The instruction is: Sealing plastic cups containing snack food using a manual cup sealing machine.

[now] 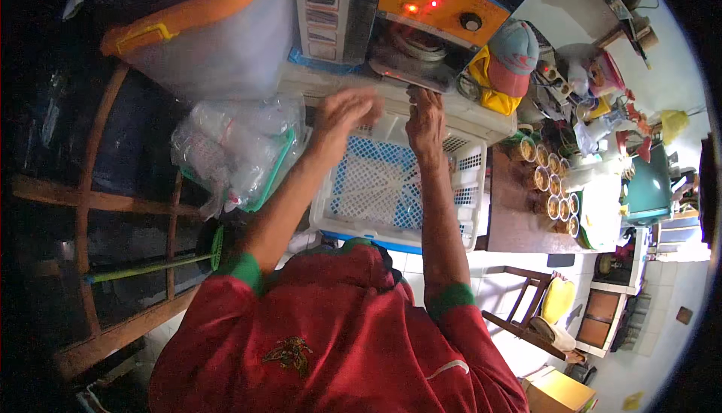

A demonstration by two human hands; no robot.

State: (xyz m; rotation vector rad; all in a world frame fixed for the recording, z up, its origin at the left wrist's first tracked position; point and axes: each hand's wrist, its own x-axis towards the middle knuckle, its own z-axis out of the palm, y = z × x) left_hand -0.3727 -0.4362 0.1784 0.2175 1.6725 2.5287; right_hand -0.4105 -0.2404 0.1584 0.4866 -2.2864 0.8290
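Note:
In front of me stands a cup sealing machine point(443, 4) with an orange panel, lit indicator lamps and a black knob. My right hand point(427, 122) reaches the front edge of its sliding tray point(414, 77), which holds a round ring; the fingertips meet the edge, and their grip is partly hidden. My left hand point(351, 109), blurred, hovers left of the tray with its fingers extended and nothing visible in it. Below both hands lies a white plastic basket point(318, 210) with a blue and white perforated bottom.
Clear plastic bags point(237, 148) lie at the left beside a wood-framed dark window point(84, 204). At the right, several filled plastic cups point(541, 179) stand on a brown table point(510, 215). A cap point(513, 49) on yellow cloth sits right of the machine; a wooden chair point(527, 300) is farther off.

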